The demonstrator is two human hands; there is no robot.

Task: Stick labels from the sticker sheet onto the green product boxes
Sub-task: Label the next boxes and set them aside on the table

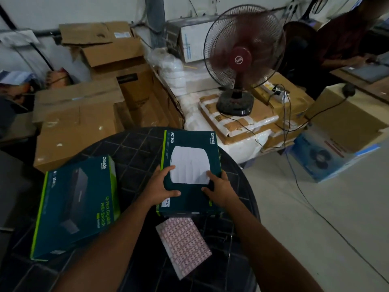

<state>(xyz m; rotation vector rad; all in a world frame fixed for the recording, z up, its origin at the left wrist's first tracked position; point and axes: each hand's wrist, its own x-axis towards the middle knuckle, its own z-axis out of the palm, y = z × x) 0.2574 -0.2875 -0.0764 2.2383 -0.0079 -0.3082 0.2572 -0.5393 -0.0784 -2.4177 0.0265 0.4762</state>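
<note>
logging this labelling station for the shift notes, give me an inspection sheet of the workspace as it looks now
surface: round dark table with a grid-patterned top, partly covered.
job's things: dark green AC1350 box picturing a white device at centre; larger dark green switch box with lime edge to its left; pink-and-white grid sticker sheet just in front of the centre box.
clutter: nothing seen on the table beyond these.
hands: left hand and right hand grip the AC1350 box's near end.
cables: black cords trail from the fan area across the floor.
surroundings: maroon fan, stacked brown cartons, blue fan box.
</note>
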